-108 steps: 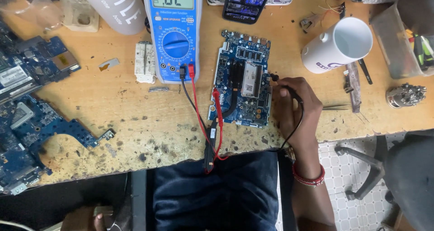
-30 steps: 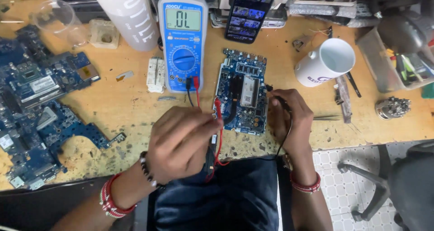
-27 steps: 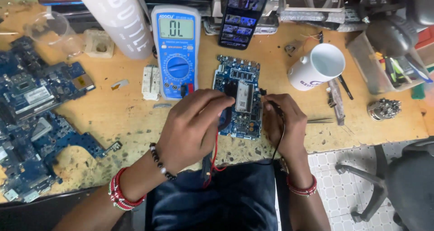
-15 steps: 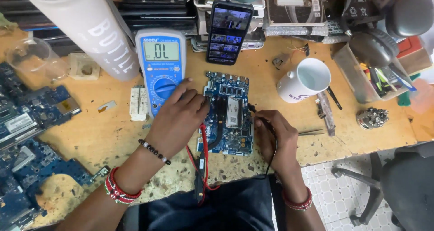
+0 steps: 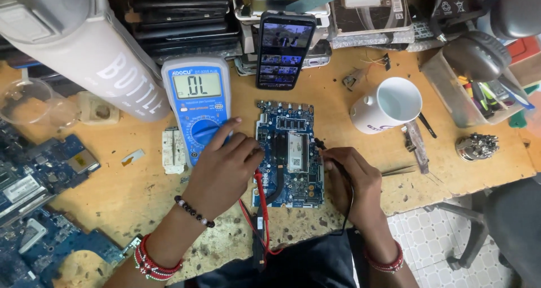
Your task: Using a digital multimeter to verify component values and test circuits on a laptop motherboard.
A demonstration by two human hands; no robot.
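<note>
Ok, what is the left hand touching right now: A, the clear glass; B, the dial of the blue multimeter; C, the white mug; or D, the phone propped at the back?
B: the left hand has its index finger on the blue multimeter, at its dial.

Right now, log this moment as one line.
left hand: on multimeter dial | right hand: black probe on circuit board
</note>
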